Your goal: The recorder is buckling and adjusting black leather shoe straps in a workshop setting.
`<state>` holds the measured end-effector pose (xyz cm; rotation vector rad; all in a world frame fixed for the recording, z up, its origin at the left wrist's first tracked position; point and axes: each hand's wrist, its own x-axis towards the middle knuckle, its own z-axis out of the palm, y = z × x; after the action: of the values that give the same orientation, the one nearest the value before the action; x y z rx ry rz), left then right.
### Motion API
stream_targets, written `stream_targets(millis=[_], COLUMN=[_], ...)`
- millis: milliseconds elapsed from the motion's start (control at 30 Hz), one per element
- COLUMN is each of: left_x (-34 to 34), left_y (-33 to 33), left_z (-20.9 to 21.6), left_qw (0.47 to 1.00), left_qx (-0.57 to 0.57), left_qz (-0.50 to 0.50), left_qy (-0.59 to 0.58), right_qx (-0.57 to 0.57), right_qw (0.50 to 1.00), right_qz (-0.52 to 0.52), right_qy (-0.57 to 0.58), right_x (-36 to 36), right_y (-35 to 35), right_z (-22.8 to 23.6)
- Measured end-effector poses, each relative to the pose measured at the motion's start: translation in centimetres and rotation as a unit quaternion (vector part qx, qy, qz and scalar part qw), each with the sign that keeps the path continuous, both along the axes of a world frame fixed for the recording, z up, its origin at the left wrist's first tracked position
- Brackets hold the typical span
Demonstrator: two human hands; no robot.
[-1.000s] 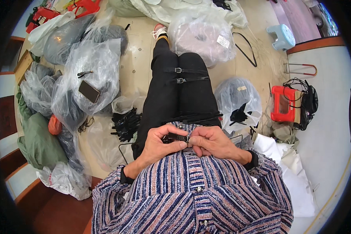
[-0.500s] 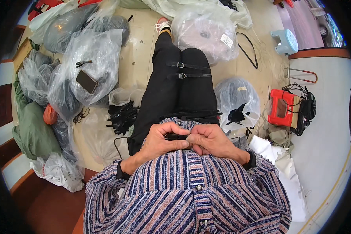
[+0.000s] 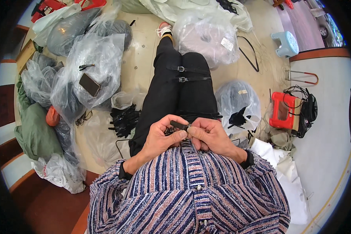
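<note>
l hand (image 3: 158, 135) & r hand (image 3: 209, 135) together, pinching blk strap (image 3: 178, 125) between them; left end now tipped up vs sec ago, prob mid-handling.

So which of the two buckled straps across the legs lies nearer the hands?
The lower strap in the picture; the upper strap lies beyond it, farther away.

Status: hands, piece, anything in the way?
Right hand pinching one end of small dark strip. Left hand beside its other end, grip unclear. Strip slanted. Two buckled black straps across the legs, beyond both hands.
</note>
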<state>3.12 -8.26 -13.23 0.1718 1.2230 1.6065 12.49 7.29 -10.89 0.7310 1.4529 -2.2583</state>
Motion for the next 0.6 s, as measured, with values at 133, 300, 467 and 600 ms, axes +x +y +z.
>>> stream_targets(millis=[133,300,467,600], left_x=[0.51,0.45,0.45,0.46], left_y=[-0.22,-0.17,-0.15,-0.28], left_z=[0.11,0.02,-0.03,0.44], left_qw=[0.998,0.998,0.998,0.997], left_qx=[-0.002,-0.021,-0.014,-0.028], left_qz=[0.014,0.011,0.002,-0.022], left_qy=[0.057,0.059,0.061,0.074], right_qx=[-0.023,-0.027,0.003,-0.022], right_qw=[1.0,0.999,0.999,0.998], right_qz=[0.003,0.024,0.047,0.057], right_qy=[0.004,-0.003,-0.004,-0.014], right_x=[0.05,0.37,0.67,0.55], right_y=[-0.01,0.12,0.34,0.36], right_z=[0.13,-0.06,0.19,0.34])
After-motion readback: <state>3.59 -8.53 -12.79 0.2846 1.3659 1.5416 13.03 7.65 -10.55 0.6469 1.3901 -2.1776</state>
